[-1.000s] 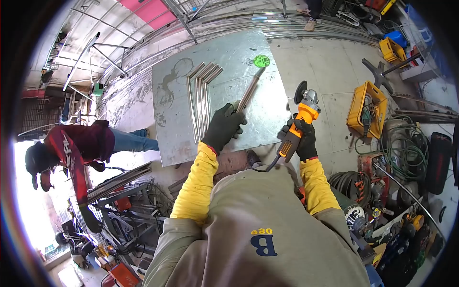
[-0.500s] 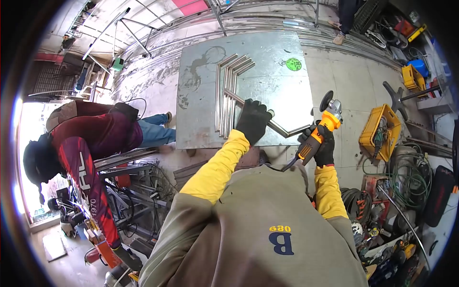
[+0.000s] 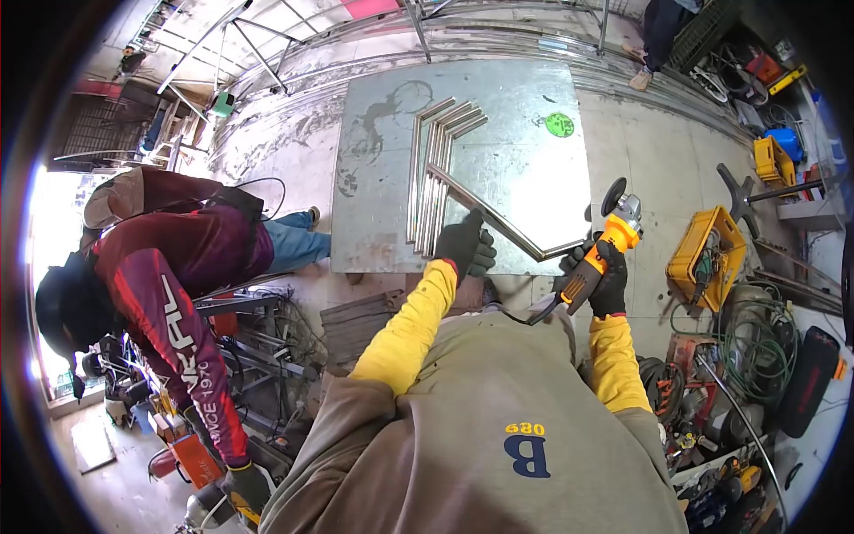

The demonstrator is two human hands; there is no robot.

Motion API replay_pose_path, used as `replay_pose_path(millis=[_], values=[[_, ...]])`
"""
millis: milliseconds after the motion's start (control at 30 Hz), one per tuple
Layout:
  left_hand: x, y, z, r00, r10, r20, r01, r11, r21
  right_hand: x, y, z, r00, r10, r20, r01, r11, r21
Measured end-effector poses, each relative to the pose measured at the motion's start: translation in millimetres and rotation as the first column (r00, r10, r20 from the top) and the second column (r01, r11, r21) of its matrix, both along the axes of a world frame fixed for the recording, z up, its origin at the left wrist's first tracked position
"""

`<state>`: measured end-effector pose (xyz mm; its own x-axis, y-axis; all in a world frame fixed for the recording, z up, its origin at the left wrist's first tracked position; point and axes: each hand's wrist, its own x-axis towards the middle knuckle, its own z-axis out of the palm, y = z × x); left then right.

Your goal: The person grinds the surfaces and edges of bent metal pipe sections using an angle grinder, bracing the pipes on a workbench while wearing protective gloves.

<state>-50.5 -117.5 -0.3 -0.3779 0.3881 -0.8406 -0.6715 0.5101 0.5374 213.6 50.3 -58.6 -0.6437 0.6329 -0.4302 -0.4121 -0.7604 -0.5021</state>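
Observation:
My right hand [image 3: 608, 281], in a black glove, is closed round the body of a yellow and black angle grinder [image 3: 600, 258]. The grinder's disc points up and away from me. Just to its left lies a bent metal tube [image 3: 507, 230], resting slantwise across the metal sheet and several similar tubes. My left hand [image 3: 466, 246], also in a black glove, is beside this tube near the sheet's front edge. Its index finger reaches up to the tube, while the other fingers are loosely curled. Several bent tubes [image 3: 434, 178] lie side by side on the sheet.
The grey metal sheet [image 3: 374, 205] has a green round sticker [image 3: 559, 125]. At the left, a co-worker [image 3: 191, 240] bends over a metal stand. A yellow crate [image 3: 709, 256] and coiled hoses [image 3: 756, 343] are at the right. Long metal bars [image 3: 498, 44] lie beyond the sheet.
My left hand has moved back toward me, down off the slanted tube. The grinder stays in my right hand. The co-worker's arm has shifted slightly, and the whole view has moved a little.

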Motion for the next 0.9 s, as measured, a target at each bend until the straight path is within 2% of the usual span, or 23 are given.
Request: replay_pose_path(millis=[33, 133, 167, 200, 233, 300, 400, 433, 500, 567, 667, 700, 767, 800, 833, 900], values=[[-5.1, 5.7, 7.9, 1.0, 0.001, 0.003, -0.001, 1.0, -0.001, 0.9, 1.0, -1.2, 1.0, 0.011, -0.003, -0.011, 1.0, -0.008], [-23.2, 29.3, 28.6, 0.969, -0.23, -0.094, 0.21, 0.96, -0.185, -2.9, -0.9, 2.6, 1.0, -0.001, 0.015, 0.001, 1.0, -0.01], [-35.4, 33.1, 12.3, 0.957, -0.284, -0.05, 0.277, 0.954, -0.119, -2.2, -1.8, 6.5, 0.999, -0.034, 0.038, 0.034, 0.999, 0.0], [-53.8, 39.2, -15.8, 0.957, -0.277, 0.083, 0.283, 0.956, -0.082, -1.4, -2.1, 2.1, 0.995, -0.057, 0.076, 0.053, 0.997, 0.063], [-61.6, 43.1, -36.1, 0.938, -0.271, 0.217, 0.287, 0.957, -0.045, -2.6, -1.6, 5.7, 0.997, -0.052, 0.06, 0.05, 0.998, 0.039], [-49.9, 50.3, -14.0, 0.945, -0.327, 0.017, 0.325, 0.931, -0.164, -1.8, -1.4, 5.1, 0.999, -0.017, 0.048, 0.015, 0.999, 0.043], [-41.7, 45.4, 13.7, 0.947, -0.315, -0.06, 0.306, 0.943, -0.132, -2.8, -2.9, 11.7, 0.999, -0.008, 0.035, 0.007, 1.0, 0.029], [-43.7, 44.2, 8.9, 0.943, -0.327, -0.058, 0.317, 0.938, -0.137, -2.9, -2.9, 10.5, 0.999, -0.02, 0.036, 0.019, 1.0, 0.022], [-44.6, 41.5, 4.0, 0.966, -0.257, -0.021, 0.254, 0.963, -0.089, -1.8, -3.7, 11.2, 0.999, -0.018, 0.027, 0.017, 1.0, 0.008], [-35.4, 36.8, 6.2, 0.969, -0.239, -0.054, 0.233, 0.967, -0.105, -1.1, -3.2, 16.2, 0.999, -0.046, 0.025, 0.045, 0.999, 0.006], [-19.7, 27.1, 10.2, 0.983, -0.057, -0.172, 0.063, 0.998, 0.027, 14.1, 13.3, 7.7, 0.982, -0.014, 0.188, -0.003, 0.996, 0.09], [-18.6, 20.5, 6.9, 0.984, -0.062, -0.17, 0.067, 0.998, 0.018, 23.3, 23.3, 4.1, 0.978, 0.052, 0.2, -0.065, 0.996, 0.062], [-15.2, 8.5, -7.3, 0.99, 0.074, -0.124, -0.015, 0.908, 0.418, 43.1, 29.6, 40.0, 0.944, -0.023, 0.329, -0.054, 0.973, 0.224], [-8.6, 8.6, 10.3, 0.991, 0.13, -0.035, -0.102, 0.895, 0.434, 55.7, 34.9, 48.2, 0.93, -0.018, 0.367, -0.076, 0.968, 0.239], [-1.2, 4.1, 22.7, 0.989, 0.125, -0.074, -0.076, 0.882, 0.466, 66.0, 35.8, 63.4, 0.922, -0.03, 0.387, -0.066, 0.971, 0.232], [20.7, 3.4, 54.3, 0.976, 0.13, -0.177, -0.034, 0.888, 0.459, 82.8, 35.2, 95.8, 0.825, -0.003, 0.565, -0.237, 0.906, 0.351]])
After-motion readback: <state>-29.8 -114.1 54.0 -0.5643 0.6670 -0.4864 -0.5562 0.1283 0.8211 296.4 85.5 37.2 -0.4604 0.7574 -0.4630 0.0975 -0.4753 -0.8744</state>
